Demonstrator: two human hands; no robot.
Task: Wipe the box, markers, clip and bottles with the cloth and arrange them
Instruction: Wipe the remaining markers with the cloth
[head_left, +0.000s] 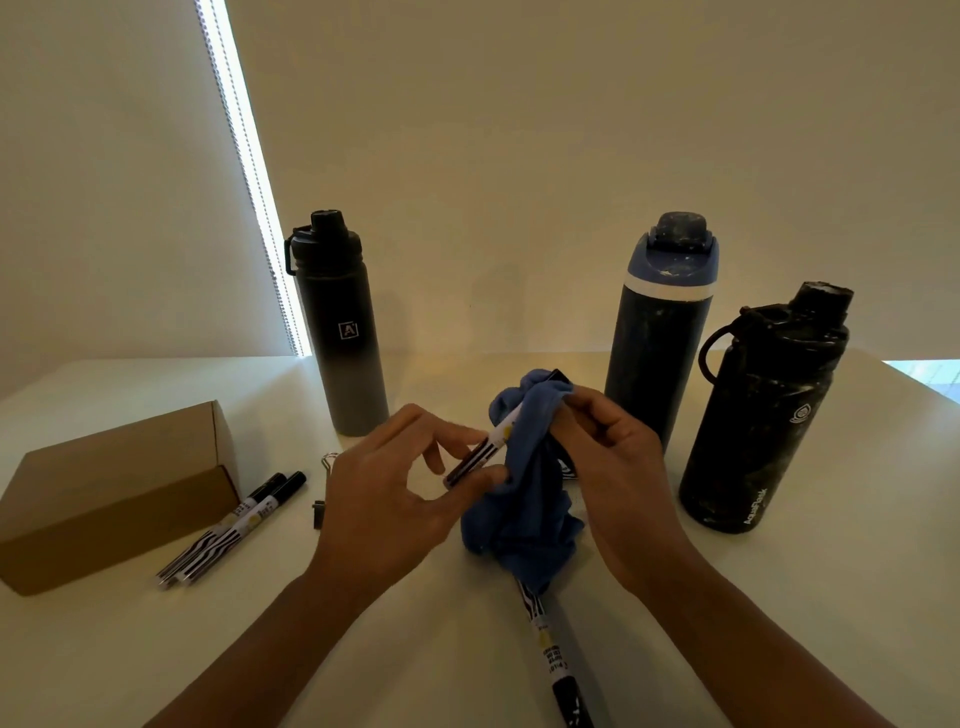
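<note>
Left hand (384, 499) mid-scene above surface (779, 597), fingers pinching near end of striped marker (475, 460). Right hand (608, 467) fingers curled round blue cloth (524, 499), bunched over far end of that marker, cloth tail hanging to surface. Second marker (550, 654) lying at near edge, far tip under cloth. Two more markers (234, 525) side by side at left, just beside cardboard box (104, 493). Clip (319, 512) left of left hand, partly hidden. Far side: grey-black bottle (340, 332) left, blue-lidded bottle (657, 332) and black loop-handled bottle (758, 415) right, all upright, right two smudged.
</note>
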